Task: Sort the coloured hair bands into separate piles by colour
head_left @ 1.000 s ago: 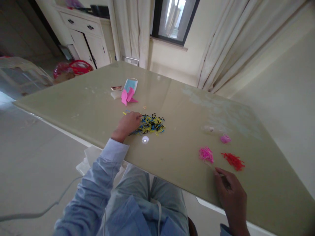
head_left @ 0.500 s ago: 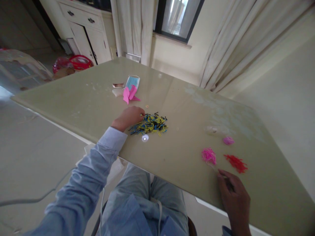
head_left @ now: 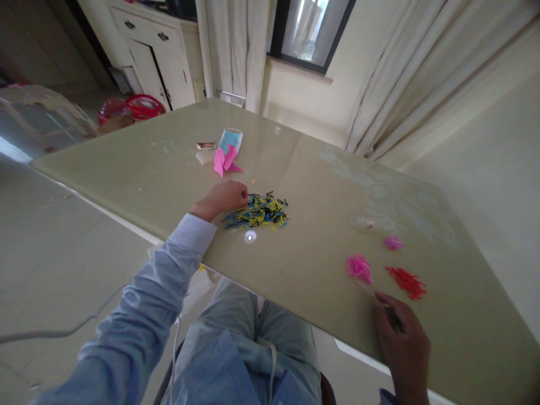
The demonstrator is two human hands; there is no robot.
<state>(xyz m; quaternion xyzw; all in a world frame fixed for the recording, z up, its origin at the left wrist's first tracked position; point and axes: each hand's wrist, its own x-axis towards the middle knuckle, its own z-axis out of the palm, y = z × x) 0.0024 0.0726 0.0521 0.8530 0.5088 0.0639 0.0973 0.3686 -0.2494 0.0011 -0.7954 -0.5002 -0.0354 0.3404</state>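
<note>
While my right hand (head_left: 403, 326) rests low over the near edge of the table (head_left: 304, 270), its fingers are curled, thumb and forefinger close to each other, and I cannot tell whether a thin strand is caught there. Just beyond those fingertips lie the red pile (head_left: 407, 282) and the pink pile (head_left: 358, 268), with a small violet-pink clump (head_left: 394, 242) a little farther out. Well apart, towards my left, is the mixed pile (head_left: 268, 214) of black, yellow and blue bits, loosely tangled on the bare tabletop. Against its left edge sits my left hand (head_left: 221, 199), fingers bunched; what they may be pinching is hidden. I judge that I am at the picking step, working one bit loose by its colour; the next move seems to call for a light, narrow pinch that leaves its neighbours lying. Farther off, a folded pink paper (head_left: 226, 160) lies against a blue mask (head_left: 230, 140).
</note>
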